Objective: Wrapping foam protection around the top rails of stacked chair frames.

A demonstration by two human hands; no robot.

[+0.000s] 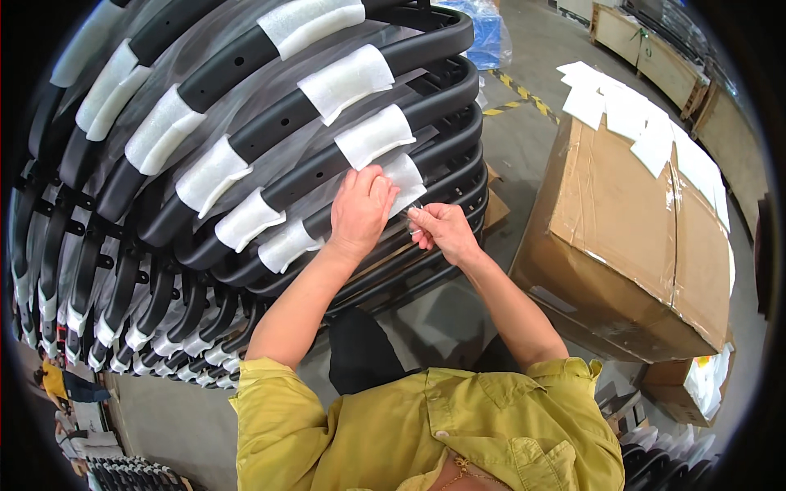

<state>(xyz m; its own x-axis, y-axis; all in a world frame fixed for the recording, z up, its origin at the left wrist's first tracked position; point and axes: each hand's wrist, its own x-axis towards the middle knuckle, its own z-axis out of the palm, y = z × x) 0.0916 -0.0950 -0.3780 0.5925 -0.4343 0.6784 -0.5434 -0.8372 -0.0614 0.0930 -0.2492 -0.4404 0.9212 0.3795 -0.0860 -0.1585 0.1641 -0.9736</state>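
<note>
Black curved metal tube frames [282, 121] stand in a stacked row before me, many of them wrapped in pieces of white foam. My left hand [360, 211] has its fingers curled over a white foam sheet [404, 173] on one of the nearer tubes. Just right of it, my right hand [443, 232] is closed in a pinch at the sheet's lower edge. A thin, clear strip [406, 209] shows at those fingertips, too small to make out fully. My left fingers partly cover the foam.
To the right stands a large brown cardboard box [610, 233] with loose white foam sheets [626, 110] on top. A smaller open box [692, 385] holds white material. Wooden crates [647, 49] line the far right. Other people [70, 385] are at the lower left.
</note>
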